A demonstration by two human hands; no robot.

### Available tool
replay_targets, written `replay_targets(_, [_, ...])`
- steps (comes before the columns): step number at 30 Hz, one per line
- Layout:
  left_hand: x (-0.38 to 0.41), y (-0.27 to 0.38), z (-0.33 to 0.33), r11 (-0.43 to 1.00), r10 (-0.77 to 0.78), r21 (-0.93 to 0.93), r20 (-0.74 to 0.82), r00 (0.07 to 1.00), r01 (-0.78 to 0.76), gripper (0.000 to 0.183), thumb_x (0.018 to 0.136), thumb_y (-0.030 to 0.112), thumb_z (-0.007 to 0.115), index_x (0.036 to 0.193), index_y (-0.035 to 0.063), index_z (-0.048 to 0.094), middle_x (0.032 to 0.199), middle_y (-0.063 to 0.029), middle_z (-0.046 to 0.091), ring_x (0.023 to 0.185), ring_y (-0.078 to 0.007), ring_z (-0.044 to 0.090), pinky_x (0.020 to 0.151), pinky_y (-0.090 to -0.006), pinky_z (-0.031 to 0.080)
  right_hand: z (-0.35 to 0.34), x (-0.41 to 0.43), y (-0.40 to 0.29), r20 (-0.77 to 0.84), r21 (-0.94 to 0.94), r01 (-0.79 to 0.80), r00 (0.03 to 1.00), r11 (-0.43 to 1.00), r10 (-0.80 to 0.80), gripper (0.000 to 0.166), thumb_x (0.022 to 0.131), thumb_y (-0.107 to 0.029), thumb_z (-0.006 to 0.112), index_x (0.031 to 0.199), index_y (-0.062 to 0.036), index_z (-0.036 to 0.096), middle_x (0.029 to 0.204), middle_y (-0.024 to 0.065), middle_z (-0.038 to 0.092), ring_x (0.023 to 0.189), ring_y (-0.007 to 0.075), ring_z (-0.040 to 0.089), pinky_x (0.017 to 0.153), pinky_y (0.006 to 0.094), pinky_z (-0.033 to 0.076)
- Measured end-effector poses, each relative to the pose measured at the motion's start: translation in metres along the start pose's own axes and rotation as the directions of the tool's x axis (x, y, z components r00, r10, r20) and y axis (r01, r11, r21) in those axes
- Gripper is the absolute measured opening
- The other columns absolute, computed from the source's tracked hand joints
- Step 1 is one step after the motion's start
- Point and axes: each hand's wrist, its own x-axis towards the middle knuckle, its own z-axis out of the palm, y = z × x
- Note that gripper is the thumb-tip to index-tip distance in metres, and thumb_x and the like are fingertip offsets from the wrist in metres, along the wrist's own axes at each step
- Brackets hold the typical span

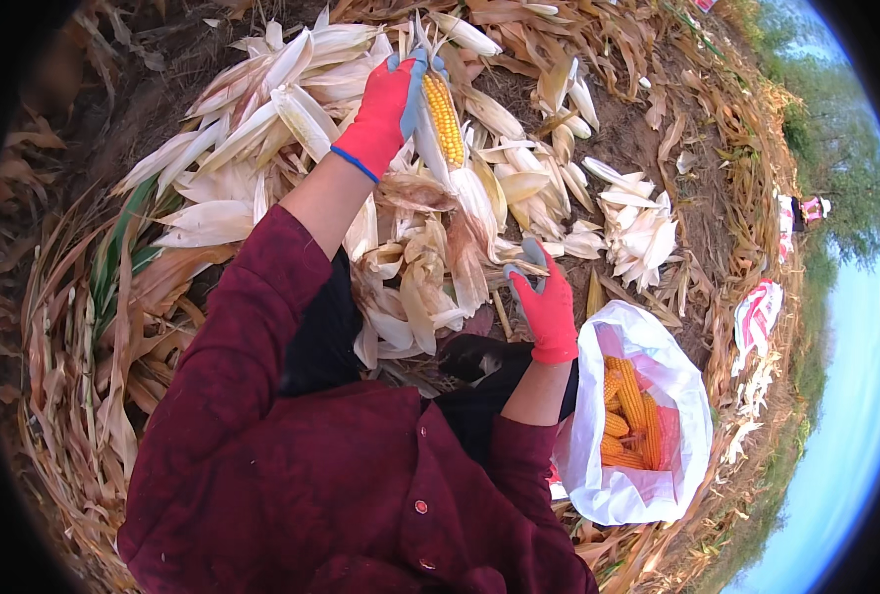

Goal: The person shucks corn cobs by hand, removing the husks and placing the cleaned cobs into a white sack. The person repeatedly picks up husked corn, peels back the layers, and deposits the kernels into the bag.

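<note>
My left hand (391, 100), in a red glove with grey-blue palm and fingers, grips the top of a corn cob (443, 119) in its husk. The husk is parted, so the yellow kernels show. To the lower right, my right hand (545, 301) in a matching glove is held with thumb and fingers apart, beside the hanging tip of a dry husk (469, 249); no cob shows in it. Pale corn husks (213, 223) lie heaped below and around the left hand. At my right side stands a white woven sack (688, 386) with several husked corn cobs (633, 401) inside.
Dry corn stalks and leaves (68, 356) cover the ground at the left. More husks (639, 230) lie on bare soil ahead of the sack. Farther right are a red-and-white sack (758, 315) and a person in a hat (811, 210) by another sack.
</note>
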Motion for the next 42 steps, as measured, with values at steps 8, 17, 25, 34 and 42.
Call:
replay_targets(8, [-0.036,-0.028,0.025,0.984,-0.104,0.162,0.153,0.983,0.078,0.025,0.096,0.022,0.048,0.102,0.0011,0.059,0.094,-0.0072,0.064,0.086,-0.016,0.06,0.08,-0.0281,0.048,0.034,0.028,-0.02,-0.424,0.2,0.208,0.899,0.957,-0.107,0.078,0.074,-0.018,0.076,0.137,0.0019,0.035,0.122,0.02,0.054,0.106,0.028,0.058,0.092,0.0358,0.045])
replay_targets(17, [-0.076,-0.012,0.045,0.811,-0.519,-0.055,0.394,0.759,0.583,0.037,0.097,0.034,0.045,0.114,0.0024,0.055,0.106,-0.0105,0.062,0.096,-0.0197,0.062,0.088,-0.0355,0.05,0.03,0.019,-0.031,-0.073,0.614,0.03,0.997,0.788,0.018,0.064,0.07,-0.013,0.077,0.125,0.0053,0.05,0.114,0.014,0.062,0.103,0.0165,0.059,0.091,0.0304,0.045])
replay_targets(25, [-0.079,0.022,0.051,0.342,-0.686,0.902,0.049,0.726,0.262,0.048,0.088,0.049,0.057,0.088,0.0022,0.065,0.061,-0.0047,0.058,0.049,-0.0133,0.056,0.048,-0.0264,0.045,-0.015,0.003,-0.032,0.04,0.449,0.098,0.991,0.888,-0.129,0.065,0.069,-0.007,0.075,0.128,0.005,0.049,0.118,0.0146,0.061,0.108,0.0144,0.056,0.094,0.0304,0.043])
replay_targets(34, [-0.103,0.006,0.056,0.726,-0.51,-0.007,0.665,0.546,0.687,0.05,0.099,0.04,0.034,0.073,0.0068,0.059,0.041,-0.0004,0.042,0.035,-0.0126,0.041,0.034,-0.0233,0.033,0.014,0.008,-0.034,0.125,0.895,-0.097,0.991,0.436,-0.037,0.071,0.074,-0.006,0.068,0.137,0.0016,0.038,0.125,0.0103,0.054,0.114,0.018,0.053,0.097,0.0306,0.04])
replay_targets(42, [-0.097,0.008,0.057,0.931,-0.361,0.137,0.463,0.81,0.337,0.047,0.099,0.042,0.036,0.072,0.0096,0.056,0.052,-0.0018,0.047,0.047,-0.0131,0.047,0.05,-0.0267,0.039,0.04,0.022,-0.026,-0.303,0.788,0.14,0.936,0.6,0.179,0.052,0.09,-0.01,0.053,0.138,0.0002,0.034,0.135,0.0128,0.043,0.123,0.0217,0.045,0.104,0.0352,0.036])
